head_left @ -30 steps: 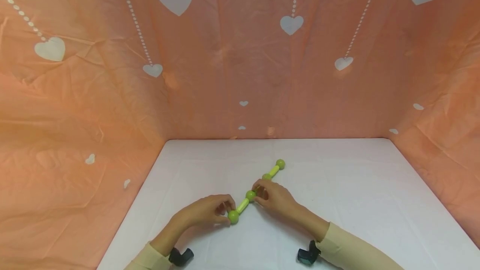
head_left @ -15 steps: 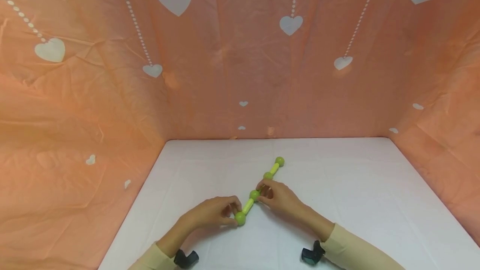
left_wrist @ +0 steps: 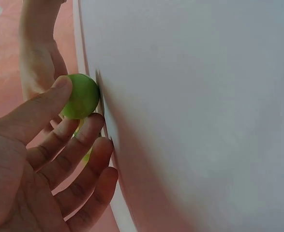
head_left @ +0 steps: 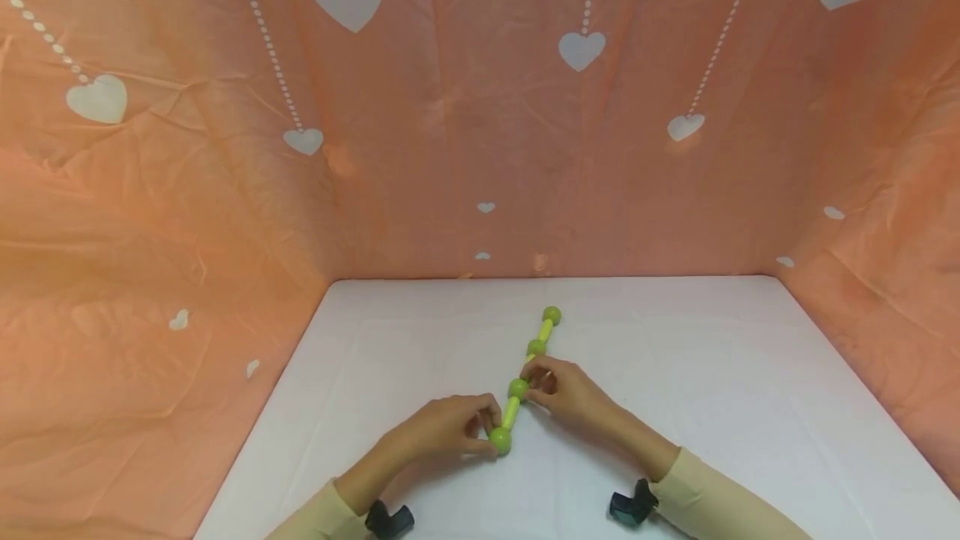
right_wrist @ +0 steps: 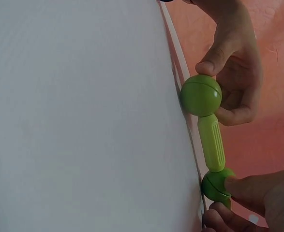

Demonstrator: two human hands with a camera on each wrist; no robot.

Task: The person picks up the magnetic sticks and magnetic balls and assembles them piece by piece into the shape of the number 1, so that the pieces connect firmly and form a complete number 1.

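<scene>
A chain of green balls joined by yellow-green ribbed rods runs away from me on the white table. My left hand pinches the nearest ball between thumb and fingers; the left wrist view shows the thumb on this green ball. One rod farther along, my right hand pinches the second ball. Its fingers partly cover the rod beyond. The third ball and the far end ball lie past the right hand, linked by another rod.
Orange cloth with white hearts hangs behind and beside the table. A dark wrist camera sits below the left wrist, another dark wrist camera below the right.
The chain has turned: its near end swung right with my left hand, and its far end shifted slightly left and away. My right hand also moved a little right, keeping its grip.
</scene>
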